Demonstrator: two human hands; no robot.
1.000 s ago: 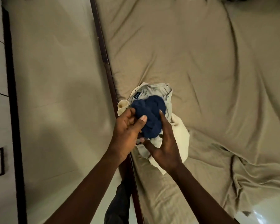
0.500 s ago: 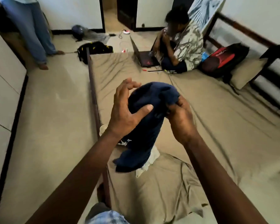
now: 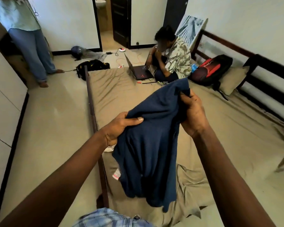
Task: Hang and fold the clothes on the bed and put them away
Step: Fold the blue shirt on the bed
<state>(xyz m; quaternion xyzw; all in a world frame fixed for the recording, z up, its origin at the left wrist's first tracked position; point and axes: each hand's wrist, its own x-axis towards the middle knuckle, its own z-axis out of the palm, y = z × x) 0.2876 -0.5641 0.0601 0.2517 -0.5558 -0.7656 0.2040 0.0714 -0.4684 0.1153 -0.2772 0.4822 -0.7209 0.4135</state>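
Head view: I see a navy shirt [image 3: 151, 153] held up over the bed [image 3: 121, 95], left hand [image 3: 120, 126] bunching its edge in curled fingers, right hand [image 3: 193, 115] pinching a top corner. Red backpack [image 3: 210, 71] beside the pillow [image 3: 233, 79], contents hidden.

Home bedroom; low bed [image 3: 120, 90] with tan sheet, pillow [image 3: 233, 79]; wardrobe doors [image 3: 4, 104] alongside; backpack [image 3: 209, 69] on bed.

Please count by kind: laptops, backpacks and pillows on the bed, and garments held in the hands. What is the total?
Laptop: 1
Red backpack: 1
Pillow: 1
Navy garment: 1
Total: 4
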